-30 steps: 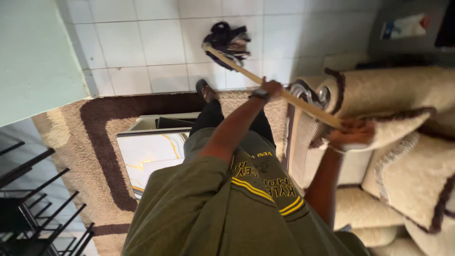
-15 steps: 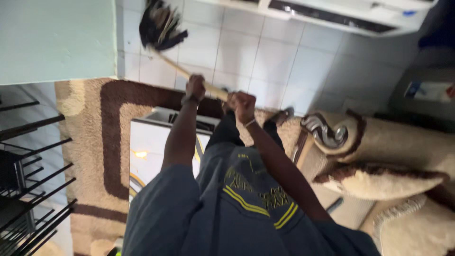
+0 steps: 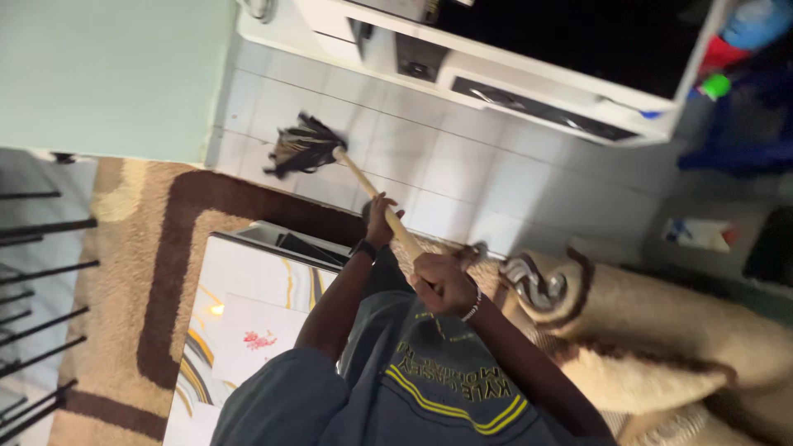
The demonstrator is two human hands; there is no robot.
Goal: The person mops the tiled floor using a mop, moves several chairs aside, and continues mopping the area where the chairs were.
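A mop with a pale wooden handle point(image 3: 369, 188) and a dark stringy head point(image 3: 301, 146) reaches out over the white tiled floor point(image 3: 462, 173). My left hand point(image 3: 380, 221), with a dark watch on the wrist, grips the handle further along. My right hand point(image 3: 442, 285), with a bead bracelet on the wrist, grips the handle's near end close to my body. The mop head rests on the tiles just beyond the rug's dark border.
A beige shaggy rug with a brown border point(image 3: 165, 272) holds a white marble-look table point(image 3: 248, 306). A beige sofa point(image 3: 661, 330) with a curled armrest stands at the right. A white cabinet point(image 3: 529, 74) runs along the far side; black railing bars point(image 3: 41, 281) stand at the left.
The mop head has swung from the far left tiles back toward the middle. Both hands slid closer to my body. The view tilted up and now shows the white cabinet.
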